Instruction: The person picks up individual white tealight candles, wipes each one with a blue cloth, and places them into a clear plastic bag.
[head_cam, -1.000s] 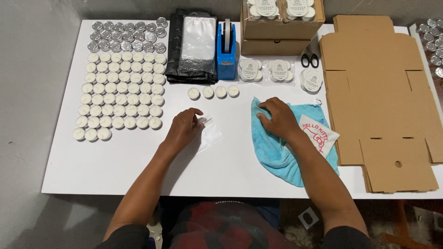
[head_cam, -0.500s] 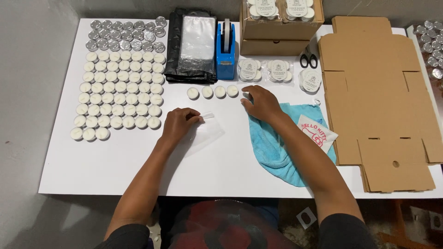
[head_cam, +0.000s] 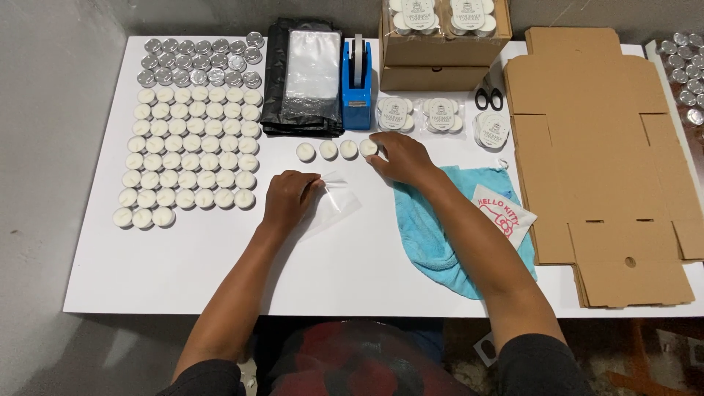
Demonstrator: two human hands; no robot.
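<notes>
Our left hand (head_cam: 288, 196) pinched the clear bag (head_cam: 334, 202) flat on the table (head_cam: 183, 271); our right hand (head_cam: 400, 155) closed on the end candle (head_cam: 368, 147). We judged packing barely begun: the bag was empty, four candles loose.

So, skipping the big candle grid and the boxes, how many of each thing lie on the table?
Loose white candles, short row: 4
Candle packs on the table: 3
Blue tape dispenser: 1
Scissors: 1
Blue cloth: 1
Clear bag: 1
Total: 11
</notes>
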